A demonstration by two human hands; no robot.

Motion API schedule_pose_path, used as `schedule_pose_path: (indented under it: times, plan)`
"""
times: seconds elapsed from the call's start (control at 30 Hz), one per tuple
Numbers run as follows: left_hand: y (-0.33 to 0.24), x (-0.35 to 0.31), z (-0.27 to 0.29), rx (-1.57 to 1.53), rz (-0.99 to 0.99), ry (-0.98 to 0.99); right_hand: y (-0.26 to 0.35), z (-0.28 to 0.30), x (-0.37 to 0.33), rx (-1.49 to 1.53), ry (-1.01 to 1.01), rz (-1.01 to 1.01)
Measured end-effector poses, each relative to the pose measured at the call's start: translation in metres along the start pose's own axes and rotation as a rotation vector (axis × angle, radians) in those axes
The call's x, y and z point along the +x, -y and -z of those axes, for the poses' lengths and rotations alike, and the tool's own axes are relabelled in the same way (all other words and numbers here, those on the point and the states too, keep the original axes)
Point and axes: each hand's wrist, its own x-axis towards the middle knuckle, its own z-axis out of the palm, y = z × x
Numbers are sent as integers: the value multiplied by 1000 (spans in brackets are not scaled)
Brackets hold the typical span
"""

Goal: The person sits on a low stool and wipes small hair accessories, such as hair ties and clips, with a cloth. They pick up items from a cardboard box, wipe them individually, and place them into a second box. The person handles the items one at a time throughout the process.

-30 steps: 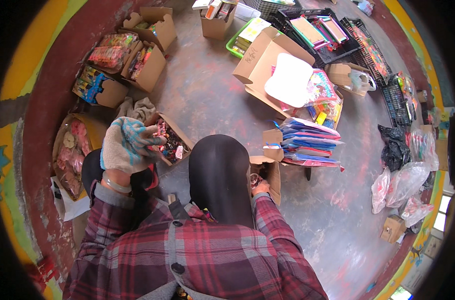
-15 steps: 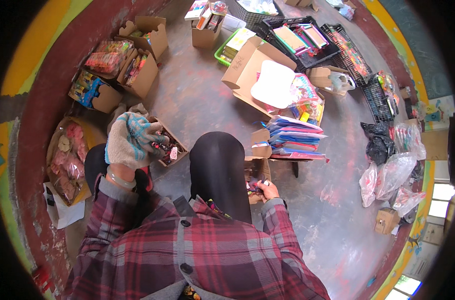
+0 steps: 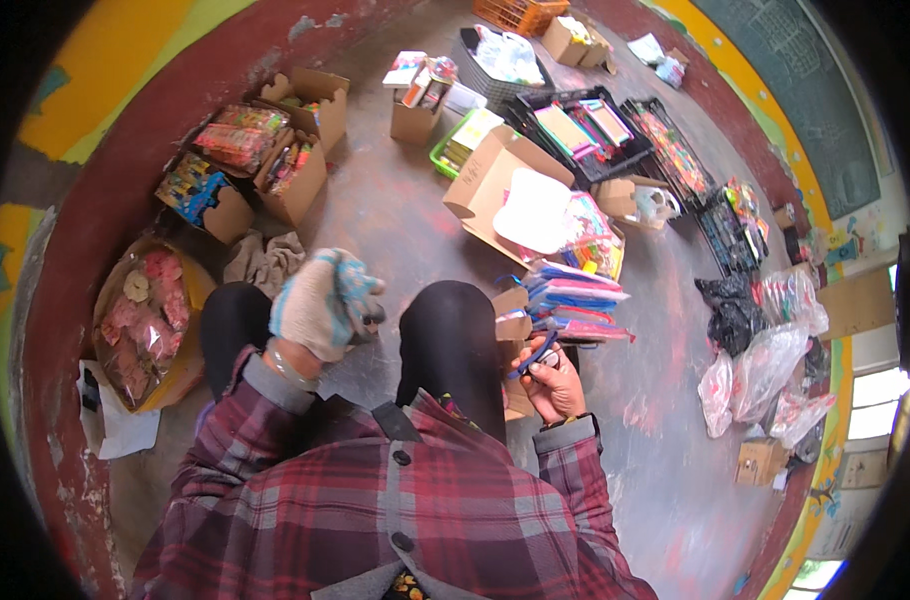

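My left hand (image 3: 325, 303) wears a white and blue work glove and is raised between my knees, fingers curled around a small dark thing I cannot make out. My right hand (image 3: 550, 372) is bare and hangs low beside my right knee, pinching a thin blue pen-like stick (image 3: 537, 352). Just beyond that hand a stack of blue and pink flat packets (image 3: 575, 300) rests on a small cardboard box (image 3: 513, 312). My legs in black trousers point forward, and a red plaid shirt fills the bottom of the view.
Open cardboard boxes of colourful packets (image 3: 275, 150) stand at the left by the dark red wall. A round basket of pink wrapped items (image 3: 140, 320) lies far left. Black trays of stationery (image 3: 585, 130) sit ahead, a large open carton (image 3: 495, 180) nearer, and plastic bags (image 3: 765, 350) at the right.
The view has tilted so more of the floor ahead shows. My gloved left hand has drifted right, toward the middle between my knees. My right hand stays low by the stack.
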Motion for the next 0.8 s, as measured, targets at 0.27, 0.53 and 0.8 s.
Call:
schedule_pose_path:
  times: [0.27,0.53,0.8]
  plan:
    - [25,-6,11,1635,-890,424,-26,-146,51,-45,-79,131]
    - [22,-23,21,1829,-1238,13,-93,-197,70,-47,-30,156]
    - [16,-37,33,1452,-1034,31,-86,-203,61,-35,65,-34]
